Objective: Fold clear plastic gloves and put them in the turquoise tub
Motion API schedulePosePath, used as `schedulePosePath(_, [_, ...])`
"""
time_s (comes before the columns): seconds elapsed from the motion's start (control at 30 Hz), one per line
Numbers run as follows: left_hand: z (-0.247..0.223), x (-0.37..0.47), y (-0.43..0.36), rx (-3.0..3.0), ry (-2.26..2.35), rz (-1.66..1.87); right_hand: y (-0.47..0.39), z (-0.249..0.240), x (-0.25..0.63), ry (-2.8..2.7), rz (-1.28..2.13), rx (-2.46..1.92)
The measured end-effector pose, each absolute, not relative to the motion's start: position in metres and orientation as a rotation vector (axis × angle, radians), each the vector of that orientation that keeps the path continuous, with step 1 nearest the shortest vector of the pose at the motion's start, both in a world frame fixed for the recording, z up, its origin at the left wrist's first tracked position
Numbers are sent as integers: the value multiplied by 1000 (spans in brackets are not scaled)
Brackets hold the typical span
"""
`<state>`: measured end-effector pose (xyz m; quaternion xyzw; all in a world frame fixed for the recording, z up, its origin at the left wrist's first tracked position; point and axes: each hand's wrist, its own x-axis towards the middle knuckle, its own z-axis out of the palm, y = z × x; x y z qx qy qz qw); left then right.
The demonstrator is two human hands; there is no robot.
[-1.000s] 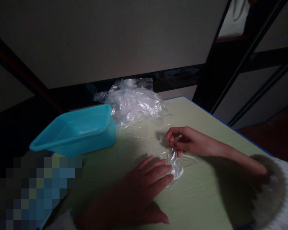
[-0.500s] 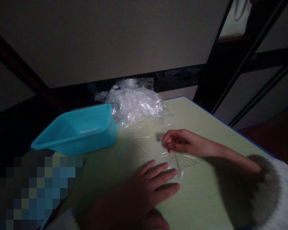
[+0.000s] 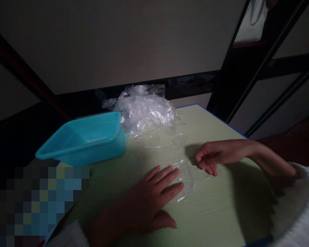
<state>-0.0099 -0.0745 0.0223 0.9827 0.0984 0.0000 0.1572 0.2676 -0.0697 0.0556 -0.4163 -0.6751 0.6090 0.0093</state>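
A thin, clear plastic sheet (image 3: 186, 183), possibly a disposable glove, lies flat on the pale green table (image 3: 211, 212). My left hand (image 3: 159, 192) is spread with its fingers apart, its fingertips at the left edge of this sheet. To the sheet's upper right, my right hand (image 3: 211, 156) is bent over with thumb and forefinger pressed together and the other fingers curled. Whether a bit of clear film is pinched there cannot be made out. More clear film (image 3: 150, 140) lies flat beyond my left hand, in front of a crumpled heap of clear plastic (image 3: 149, 106).
A turquoise plastic basin (image 3: 90, 154) stands at the table's left back edge. Behind the table rises a pale panel (image 3: 134, 44) with a dark lower strip. A white bag (image 3: 249, 24) is at the upper right. A blurred-out patch covers the lower left.
My right hand has moved right and slightly nearer, away from the middle of the film. My left hand has shifted slightly left and up. The sheet's edges lie differently now.
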Motion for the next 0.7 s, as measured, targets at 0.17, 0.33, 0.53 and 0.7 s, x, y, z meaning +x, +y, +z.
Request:
schedulePosePath(0.17, [21,-10,-78,2813,282,14,-69,55,270,-2066,1944,-1342])
schedulePosePath(0.33, [24,-9,-85,2841,299,-18,-71,54,270,-2061,1990,-1368])
schedulePosePath(0.53, [25,-7,-93,2904,295,-7,-75,57,268,-2104,2011,-1401])
schedulePosePath(0.7, [4,-4,-102,3041,281,95,-80,63,268,-2159,2047,-1431])
